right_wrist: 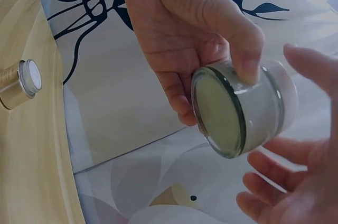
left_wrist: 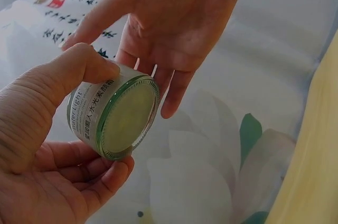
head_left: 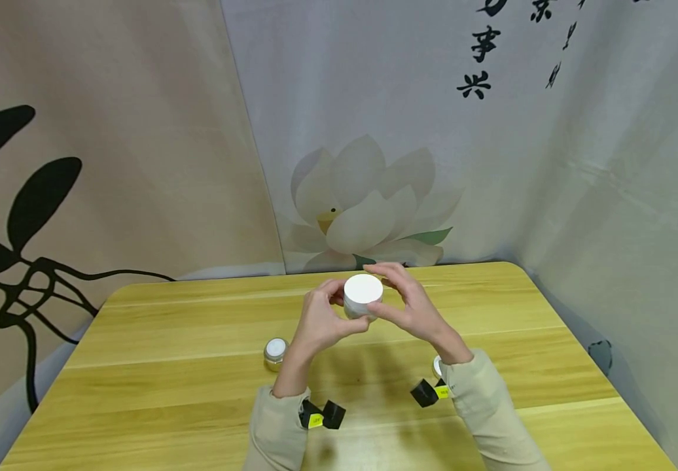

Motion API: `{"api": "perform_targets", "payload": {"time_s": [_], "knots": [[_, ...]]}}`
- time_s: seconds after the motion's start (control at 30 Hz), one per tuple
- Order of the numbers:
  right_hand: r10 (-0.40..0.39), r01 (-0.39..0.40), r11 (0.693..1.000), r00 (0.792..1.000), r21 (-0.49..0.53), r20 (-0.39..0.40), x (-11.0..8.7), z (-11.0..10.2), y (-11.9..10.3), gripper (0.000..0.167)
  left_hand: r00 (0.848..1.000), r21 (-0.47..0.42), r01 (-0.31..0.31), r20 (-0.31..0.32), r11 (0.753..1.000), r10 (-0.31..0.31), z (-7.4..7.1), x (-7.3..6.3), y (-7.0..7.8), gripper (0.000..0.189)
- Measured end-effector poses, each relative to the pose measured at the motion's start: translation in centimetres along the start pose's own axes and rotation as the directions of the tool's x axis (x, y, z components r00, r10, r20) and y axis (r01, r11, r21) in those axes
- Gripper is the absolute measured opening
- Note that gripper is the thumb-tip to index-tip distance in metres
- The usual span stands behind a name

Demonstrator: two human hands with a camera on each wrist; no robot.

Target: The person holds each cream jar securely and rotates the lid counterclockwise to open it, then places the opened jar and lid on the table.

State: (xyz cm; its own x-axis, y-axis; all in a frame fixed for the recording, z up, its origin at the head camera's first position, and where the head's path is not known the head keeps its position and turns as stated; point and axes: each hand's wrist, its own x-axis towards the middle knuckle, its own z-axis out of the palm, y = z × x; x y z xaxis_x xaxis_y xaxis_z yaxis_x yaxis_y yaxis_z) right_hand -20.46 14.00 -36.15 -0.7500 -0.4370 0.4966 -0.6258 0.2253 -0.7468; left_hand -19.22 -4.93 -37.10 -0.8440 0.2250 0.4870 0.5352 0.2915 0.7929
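Note:
A glass cosmetic jar [head_left: 363,292] with a white lid is held up above the table, lid toward the head camera. My left hand [head_left: 321,319] grips its side, thumb on one side and fingers curled round the other. In the left wrist view the jar [left_wrist: 127,118] shows its pale greenish base and a printed label. My right hand [head_left: 412,310] is spread around the lid end, thumb and fingers apart. From the right wrist, the right hand's fingers [right_wrist: 272,182] appear loosely extended beside the jar [right_wrist: 219,113], with a gap toward the thumb.
A small gold jar with a white top [head_left: 276,351] stands on the wooden table [head_left: 186,366] beside the left forearm. Another round white top [head_left: 436,366] shows partly behind the right wrist. A printed curtain [head_left: 197,144] hangs behind the table's far edge.

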Motion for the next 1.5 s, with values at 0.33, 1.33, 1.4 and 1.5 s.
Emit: {"api": "perform_targets", "payload": {"time_s": [0.33, 1.33, 1.4, 1.5], "knots": [[0.037, -0.036, 0.999, 0.998, 0.013, -0.042, 0.19, 0.27, -0.19, 0.04, 1.0, 0.007, 0.0, 0.0, 1.0, 0.0, -0.01, -0.02, 0.14, 0.042], [-0.011, 0.01, 0.997, 1.0, 0.075, 0.012, 0.19, 0.95, 0.05, 0.043, 1.0, -0.011, 0.004, 0.015, 1.0, -0.004, -0.1, -0.11, 0.0, 0.042], [-0.001, -0.001, 0.997, 1.0, 0.077, 0.02, 0.18, 0.9, 0.14, 0.047, 1.0, -0.014, 0.006, 0.016, 1.0, -0.006, -0.12, -0.1, 0.05, 0.042], [0.023, -0.023, 0.997, 1.0, 0.07, 0.001, 0.21, 0.87, 0.16, 0.051, 1.0, -0.018, 0.01, 0.017, 1.0, -0.01, -0.13, -0.09, 0.07, 0.043]]}}
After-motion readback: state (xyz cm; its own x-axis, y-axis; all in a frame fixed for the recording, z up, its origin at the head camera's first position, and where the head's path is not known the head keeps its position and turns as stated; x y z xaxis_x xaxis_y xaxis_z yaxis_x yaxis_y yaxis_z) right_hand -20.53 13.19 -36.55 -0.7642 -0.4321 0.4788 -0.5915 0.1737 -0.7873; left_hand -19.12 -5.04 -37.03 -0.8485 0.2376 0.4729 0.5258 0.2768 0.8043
